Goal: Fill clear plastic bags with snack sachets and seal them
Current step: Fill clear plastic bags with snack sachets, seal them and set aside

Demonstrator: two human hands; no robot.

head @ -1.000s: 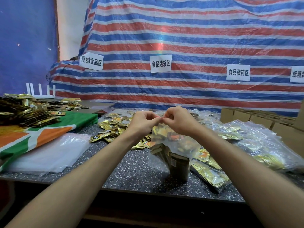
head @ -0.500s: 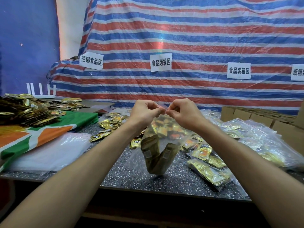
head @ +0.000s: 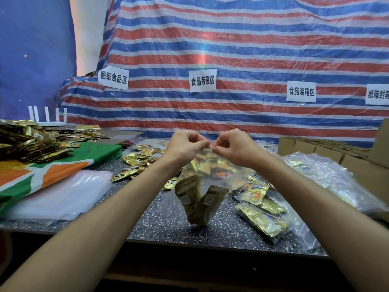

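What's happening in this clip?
A person seems to be sealing a clear bag of sachets: the left hand and right hand pinch its top edge while it hangs down over the table. Filled bags lie to the right, loose sachets behind, empty bags on the left.

A tarpaulin (head: 252, 49) striped red, blue and white hangs behind the grip. Four white paper labels (head: 202, 80) are stuck across it, one of them straight beyond the grip. Far left of the grip is a blue wall (head: 35, 49), with a white router (head: 50, 123) below it, antennas upright. Left of the grip and lower lies a green, orange and white cloth (head: 63, 167). To the right stand brown cardboard boxes (head: 294, 144). A dark speckled tabletop (head: 168, 228) spreads beneath.
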